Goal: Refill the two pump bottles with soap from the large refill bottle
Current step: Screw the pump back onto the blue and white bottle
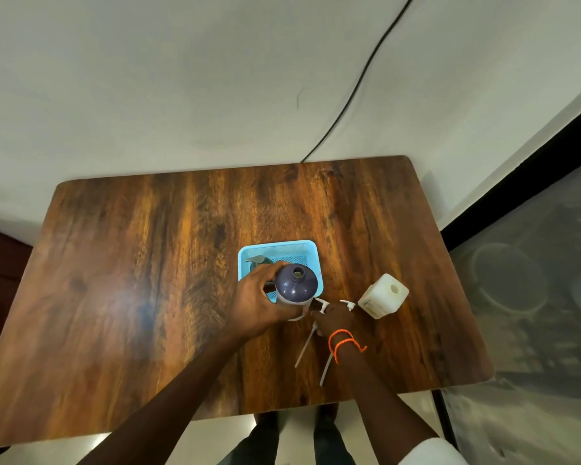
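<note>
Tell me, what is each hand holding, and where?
Left hand grips the purple bottle by its side. Right hand holds white pumps near their heads.

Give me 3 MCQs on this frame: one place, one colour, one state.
1. Where is the white refill jug?
A. in the blue basket
B. on the table, to the right of the basket
C. on the floor

2. What colour is the bottle held by the left hand?
A. dark purple
B. red
C. yellow

3. What is the state of that bottle's neck?
A. pump screwed on
C. capped with a lid
B. open, with no pump

Answers: 1 B, the jug stands on the wooden table beside the blue basket. 2 A, its shoulder is dark purple. 3 B, the mouth shows as a bare hole, and white pumps lie by the right hand.
</note>
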